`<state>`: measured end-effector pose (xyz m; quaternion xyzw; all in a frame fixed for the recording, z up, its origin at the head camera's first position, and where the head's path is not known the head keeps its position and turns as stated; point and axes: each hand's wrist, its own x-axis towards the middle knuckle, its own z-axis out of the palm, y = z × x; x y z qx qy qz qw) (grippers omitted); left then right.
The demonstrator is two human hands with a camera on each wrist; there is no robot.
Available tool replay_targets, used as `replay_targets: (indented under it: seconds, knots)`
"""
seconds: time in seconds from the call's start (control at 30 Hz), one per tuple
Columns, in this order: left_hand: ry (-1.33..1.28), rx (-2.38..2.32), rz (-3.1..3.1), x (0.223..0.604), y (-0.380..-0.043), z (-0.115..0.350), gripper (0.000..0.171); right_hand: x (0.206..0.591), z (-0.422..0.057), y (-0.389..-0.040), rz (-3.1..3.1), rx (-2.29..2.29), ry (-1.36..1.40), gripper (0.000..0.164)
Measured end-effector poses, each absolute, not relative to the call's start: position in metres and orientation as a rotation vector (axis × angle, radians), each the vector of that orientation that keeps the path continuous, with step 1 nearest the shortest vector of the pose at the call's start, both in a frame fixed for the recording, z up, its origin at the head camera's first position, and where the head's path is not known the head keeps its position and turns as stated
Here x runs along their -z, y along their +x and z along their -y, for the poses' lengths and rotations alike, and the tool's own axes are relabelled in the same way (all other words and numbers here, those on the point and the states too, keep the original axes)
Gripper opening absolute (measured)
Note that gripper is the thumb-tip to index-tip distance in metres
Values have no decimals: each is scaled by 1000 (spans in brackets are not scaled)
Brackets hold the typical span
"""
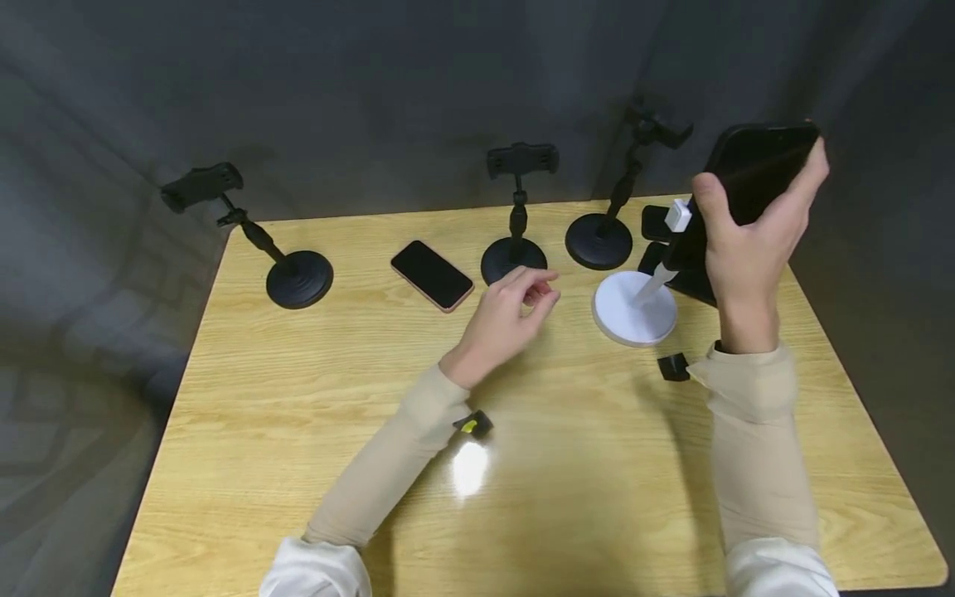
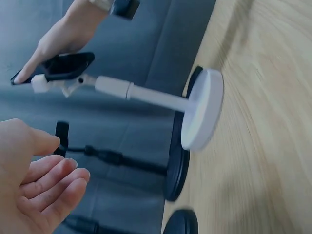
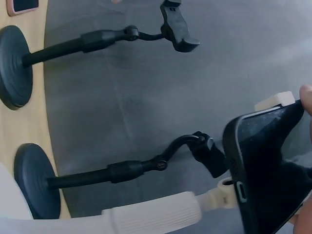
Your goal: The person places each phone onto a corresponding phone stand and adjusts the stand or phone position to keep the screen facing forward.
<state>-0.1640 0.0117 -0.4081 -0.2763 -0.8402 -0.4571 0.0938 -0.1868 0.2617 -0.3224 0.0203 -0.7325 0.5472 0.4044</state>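
At the right of the head view, my right hand (image 1: 749,257) grips a large black phone (image 1: 764,170) between thumb and fingers. The phone sits at the top of a white phone stand (image 1: 634,313), and a white clamp jaw shows at its edge. In the right wrist view the phone (image 3: 265,156) is tilted, its screen partly covered by reflections. My left hand (image 1: 507,315) hovers in front of the middle black phone stand (image 1: 517,249), fingers loosely bent and holding nothing. The left wrist view shows its palm and fingers (image 2: 53,183) apart from the white stand.
Two more black phone stands, one at left (image 1: 298,278) and one at back right (image 1: 599,240), stand on the wooden table (image 1: 358,398). A pink-edged phone (image 1: 433,275) lies flat between stands. Dark flat items (image 1: 656,224) lie behind the white stand. A grey curtain (image 1: 373,99) backs the table.
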Motion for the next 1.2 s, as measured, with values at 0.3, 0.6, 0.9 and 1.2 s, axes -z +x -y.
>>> replay_targets:
  seconds: [0.3, 0.6, 0.9, 1.2]
  knots:
    - [-753, 1237, 2561, 415, -152, 50, 23, 370, -270, -167, 1986, -1258, 60, 120]
    - [-591, 1224, 2620, 433, -140, 96, 21, 415, -279, -137, 2288, -1183, 25, 110]
    - [-473, 1177, 2651, 449, -131, 135, 24, 443, -271, -116, 2460, -1193, 67, 96]
    - [-335, 1141, 2730, 457, -129, 166, 30, 459, -264, -106, 2716, -1058, 124, 90]
